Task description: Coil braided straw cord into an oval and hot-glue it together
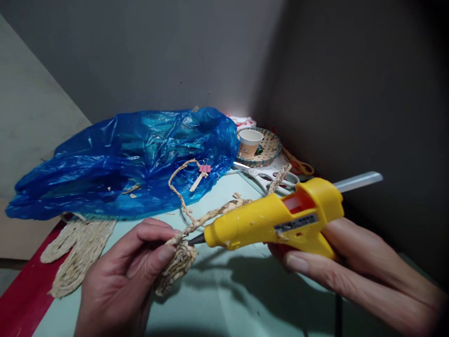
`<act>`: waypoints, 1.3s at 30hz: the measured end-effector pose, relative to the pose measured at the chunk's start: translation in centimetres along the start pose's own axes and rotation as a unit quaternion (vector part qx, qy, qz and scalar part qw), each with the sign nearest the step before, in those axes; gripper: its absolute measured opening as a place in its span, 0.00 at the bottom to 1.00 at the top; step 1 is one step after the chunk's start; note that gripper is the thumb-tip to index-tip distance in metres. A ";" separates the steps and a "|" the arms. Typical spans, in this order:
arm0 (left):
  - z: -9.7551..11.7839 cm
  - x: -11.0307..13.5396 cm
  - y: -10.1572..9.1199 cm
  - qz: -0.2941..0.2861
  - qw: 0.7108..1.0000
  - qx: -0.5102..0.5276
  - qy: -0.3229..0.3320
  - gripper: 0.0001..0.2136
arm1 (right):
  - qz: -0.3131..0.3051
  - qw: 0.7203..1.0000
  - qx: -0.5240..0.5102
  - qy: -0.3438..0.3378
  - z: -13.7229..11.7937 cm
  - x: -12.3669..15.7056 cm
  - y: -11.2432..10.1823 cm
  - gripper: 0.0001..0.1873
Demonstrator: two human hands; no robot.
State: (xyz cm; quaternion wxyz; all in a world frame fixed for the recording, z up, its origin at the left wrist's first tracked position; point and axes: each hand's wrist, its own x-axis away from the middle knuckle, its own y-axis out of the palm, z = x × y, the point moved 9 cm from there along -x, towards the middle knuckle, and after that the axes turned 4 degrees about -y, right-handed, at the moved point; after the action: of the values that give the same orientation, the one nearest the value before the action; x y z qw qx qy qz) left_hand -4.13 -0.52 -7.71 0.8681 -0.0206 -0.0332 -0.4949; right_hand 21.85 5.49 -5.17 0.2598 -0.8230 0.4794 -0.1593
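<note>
Pinched between the thumb and fingers of my left hand (128, 274) is a coiled piece of braided straw (177, 266). A loose length of straw braid (217, 211) runs from it to the right, passing behind the glue gun. My right hand (336, 267) is closed around the handle of a yellow glue gun (259, 222), with a clear glue stick (361, 181) poking out of its back. The gun's dark nozzle points left and meets the coil's upper edge, close to my left fingertips; whether glue is coming out cannot be seen.
A crumpled blue plastic bag (140, 159) lies at the back left, with a pink binder clip (205, 168) on a thin braid. White scissors (261, 175), a woven basket (270, 145) and a paper cup (249, 142) are behind the gun. A flat straw piece (82, 252) lies left.
</note>
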 end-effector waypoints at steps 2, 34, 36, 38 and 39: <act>0.2 0.1 0.1 0.005 1.000 0.009 0.001 0.06 | 0.015 1.000 0.010 0.001 0.0 0.1 -0.2 0.17; -1.2 0.2 0.1 0.039 0.989 0.096 -0.104 0.18 | 0.043 0.999 0.012 0.015 0.7 0.6 -0.1 0.20; -1.2 0.2 0.3 0.032 0.988 0.103 -0.107 0.17 | 0.038 0.999 0.015 -0.015 0.3 0.6 0.0 0.18; -1.4 0.2 0.6 0.017 0.987 0.111 -0.118 0.15 | 0.033 0.999 0.016 -0.037 0.0 0.7 0.1 0.16; -1.5 0.2 0.8 0.011 0.985 0.118 -0.124 0.14 | 0.032 0.998 0.016 -0.041 0.0 0.7 0.2 0.15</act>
State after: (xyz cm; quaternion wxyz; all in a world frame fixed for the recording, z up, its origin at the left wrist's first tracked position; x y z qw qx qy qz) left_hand -3.32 -0.37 -9.15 0.8588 0.0202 -0.1988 -0.4717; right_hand 22.05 4.80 -5.26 0.2979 -0.8088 0.4916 -0.1246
